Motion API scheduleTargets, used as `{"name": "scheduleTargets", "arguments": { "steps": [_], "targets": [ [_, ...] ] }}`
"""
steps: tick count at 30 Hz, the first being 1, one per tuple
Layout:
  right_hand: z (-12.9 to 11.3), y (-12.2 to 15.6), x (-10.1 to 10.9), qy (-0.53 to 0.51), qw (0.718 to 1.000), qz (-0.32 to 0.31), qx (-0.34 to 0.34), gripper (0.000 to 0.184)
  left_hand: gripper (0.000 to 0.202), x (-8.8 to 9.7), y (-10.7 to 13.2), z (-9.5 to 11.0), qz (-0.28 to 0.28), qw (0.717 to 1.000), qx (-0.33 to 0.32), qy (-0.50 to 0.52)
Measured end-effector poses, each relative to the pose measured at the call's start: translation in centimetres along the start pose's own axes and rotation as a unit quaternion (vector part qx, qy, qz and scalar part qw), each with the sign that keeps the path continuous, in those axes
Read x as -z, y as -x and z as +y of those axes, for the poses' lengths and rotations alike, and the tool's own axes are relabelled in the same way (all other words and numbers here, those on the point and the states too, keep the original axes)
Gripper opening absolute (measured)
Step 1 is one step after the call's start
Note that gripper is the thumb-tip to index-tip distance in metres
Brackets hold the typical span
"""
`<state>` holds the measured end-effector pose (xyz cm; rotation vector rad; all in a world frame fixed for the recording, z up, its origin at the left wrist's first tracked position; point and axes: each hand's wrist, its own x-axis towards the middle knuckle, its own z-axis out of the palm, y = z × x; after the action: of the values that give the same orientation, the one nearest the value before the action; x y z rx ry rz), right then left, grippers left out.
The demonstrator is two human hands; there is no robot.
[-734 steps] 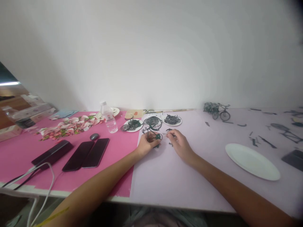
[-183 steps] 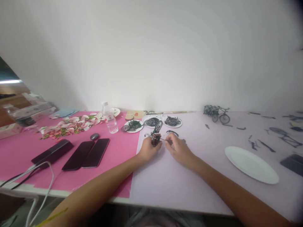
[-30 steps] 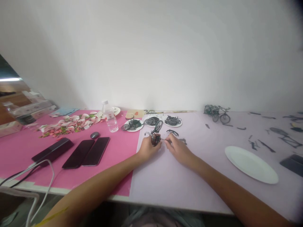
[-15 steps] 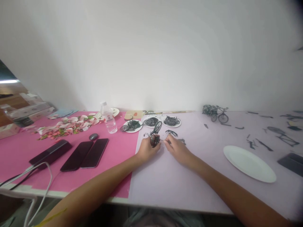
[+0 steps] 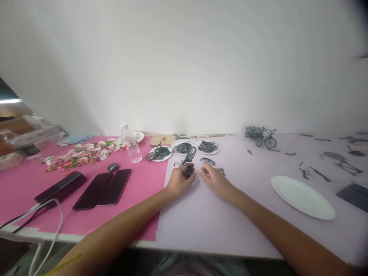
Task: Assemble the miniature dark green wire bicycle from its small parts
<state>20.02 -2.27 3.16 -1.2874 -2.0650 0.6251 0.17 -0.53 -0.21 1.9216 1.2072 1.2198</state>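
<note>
Since the earliest frame the model bicycle (image 5: 187, 165) has gone from lying flat to held up, with one wheel tilted toward the far side. The left hand (image 5: 178, 181) is closed round its frame, mid-worktop (image 5: 201, 222). The right hand (image 5: 216, 180) is pinched narrow on a thin piece (image 5: 199, 171) at the frame, too small to identify. Risk: a sideways push bends it, or the piece flicks off among the loose parts (image 5: 207, 161).

The small bike model (image 5: 187, 165) looks like dark thin metal or plastic, hard to say. The pink sheet (image 5: 140, 191) and lilac sheet (image 5: 212, 226) are matt, paper-ish. Phones (image 5: 115, 186) are glossy black, the bottle (image 5: 131, 145) is clear plastic, and the white plate (image 5: 301, 196) is smooth.
</note>
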Motion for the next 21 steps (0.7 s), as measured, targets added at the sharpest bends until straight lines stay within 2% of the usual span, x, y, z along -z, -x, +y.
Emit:
{"name": "scheduleTargets", "arguments": {
  "steps": [4, 8, 11, 16, 21],
  "targets": [
    [-0.05, -0.07, 0.04, -0.027, 1.000, 0.001, 0.008, 0.029, 0.036, -0.01, -0.08, -0.18, 0.000, 0.999, 0.014, 0.032],
    [-0.25, -0.12, -0.07, -0.015, 0.999, 0.027, 0.026, 0.030, 0.048, -0.11, -0.33, -0.45, 0.006, 0.993, 0.040, 0.108],
    [-0.39, -0.11, -0.16, -0.015, 0.999, 0.028, 0.018, 0.032, 0.045, -0.13, -0.52, -0.40, 0.005, 0.986, 0.055, 0.155],
    [-0.51, -0.10, -0.12, -0.018, 1.000, 0.009, 0.010, 0.035, 0.039, -0.11, -0.50, -0.21, 0.008, 0.989, 0.044, 0.143],
    [-0.55, -0.03, -0.06, -0.022, 1.000, 0.016, -0.003, 0.036, 0.038, -0.17, -0.23, -0.11, -0.001, 0.991, 0.029, 0.127]
  ]
}}
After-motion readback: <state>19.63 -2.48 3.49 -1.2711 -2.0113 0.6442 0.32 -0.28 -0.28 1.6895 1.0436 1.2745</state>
